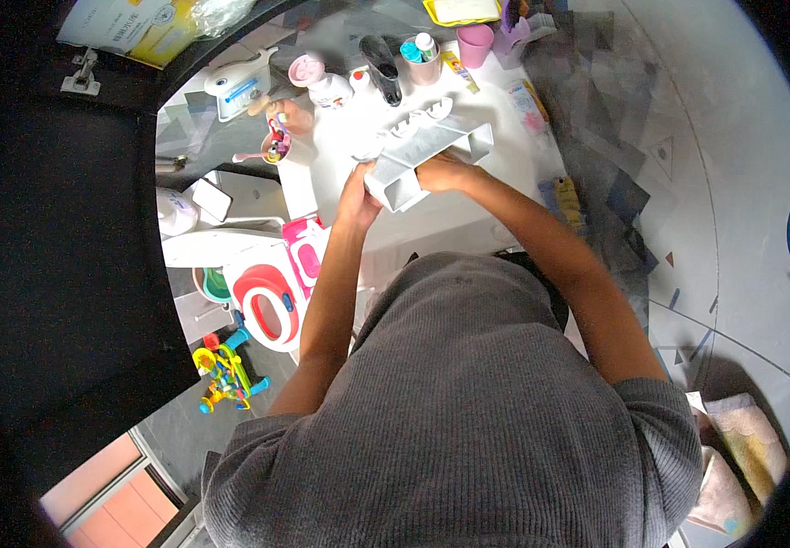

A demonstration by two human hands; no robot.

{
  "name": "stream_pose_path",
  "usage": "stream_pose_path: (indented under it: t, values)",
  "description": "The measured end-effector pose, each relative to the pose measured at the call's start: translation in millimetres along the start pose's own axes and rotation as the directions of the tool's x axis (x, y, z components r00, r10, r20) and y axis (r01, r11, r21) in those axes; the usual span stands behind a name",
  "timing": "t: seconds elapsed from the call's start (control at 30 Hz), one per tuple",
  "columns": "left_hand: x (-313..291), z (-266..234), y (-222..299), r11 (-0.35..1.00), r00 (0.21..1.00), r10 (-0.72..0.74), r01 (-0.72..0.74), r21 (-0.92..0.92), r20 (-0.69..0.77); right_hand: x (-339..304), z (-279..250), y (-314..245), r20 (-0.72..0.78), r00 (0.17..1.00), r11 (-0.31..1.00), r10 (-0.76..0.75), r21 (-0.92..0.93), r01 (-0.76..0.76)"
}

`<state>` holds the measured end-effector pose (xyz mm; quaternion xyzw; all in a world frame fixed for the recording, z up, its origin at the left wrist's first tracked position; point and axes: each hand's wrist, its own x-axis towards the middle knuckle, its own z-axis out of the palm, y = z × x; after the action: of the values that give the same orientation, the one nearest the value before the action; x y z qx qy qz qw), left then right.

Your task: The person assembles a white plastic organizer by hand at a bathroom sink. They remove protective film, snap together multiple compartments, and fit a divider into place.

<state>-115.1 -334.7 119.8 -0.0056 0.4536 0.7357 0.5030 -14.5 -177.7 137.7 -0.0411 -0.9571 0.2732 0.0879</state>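
Note:
Over the white washbasin counter point(326, 155), I hold a pale grey-white plastic rack point(413, 151) tilted in the air. It has box-like openings on its near side and white curved prongs along its far edge. My left hand point(359, 198) is closed round its left end, with the fingertips partly hidden behind the plastic. My right hand point(443, 173) grips the rack from the near side, between the two box-like parts, and most of its fingers are out of sight.
Along the counter's back stand a pump bottle point(329, 91), a black hairbrush-like object point(380, 68), a cup of tubes point(423, 66) and a pink cup point(475, 46). At left are a cup of small items point(276, 144), a red-and-white child's toilet seat point(268, 309) and a colourful toy point(226, 370).

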Motion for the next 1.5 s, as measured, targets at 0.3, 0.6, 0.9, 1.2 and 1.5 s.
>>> stream_pose_path:
  t: [0.3, 0.6, 0.9, 1.2, 1.5]
  values:
    - [-4.5, 32.3, 4.7, 0.998, 0.997, 0.047, -0.044, 0.049, -0.059, 3.3, 9.7, 35.1, 0.187, 0.982, 0.999, 0.035, 0.015, -0.038]
    - [-3.6, 40.0, 4.1, 0.983, 0.992, 0.089, -0.073, 0.167, -0.090, -5.2, 24.0, 45.8, 0.105, 0.986, 0.992, 0.127, -0.018, -0.126]
    - [-6.9, 32.0, 4.5, 0.970, 0.987, 0.136, -0.115, 0.214, -0.085, -3.7, 28.7, 36.5, -0.208, 0.975, 0.997, 0.076, 0.023, -0.073]
    - [-18.4, 29.7, 10.1, 0.969, 0.987, 0.115, -0.087, 0.231, -0.113, -10.5, 8.4, 11.8, 0.089, 0.996, 0.988, -0.010, 0.155, -0.004]
    - [-10.5, 25.9, 9.8, 0.970, 0.989, 0.122, -0.103, 0.220, -0.077, -11.7, 5.1, 9.1, 0.114, 0.993, 0.985, 0.019, 0.171, -0.038]
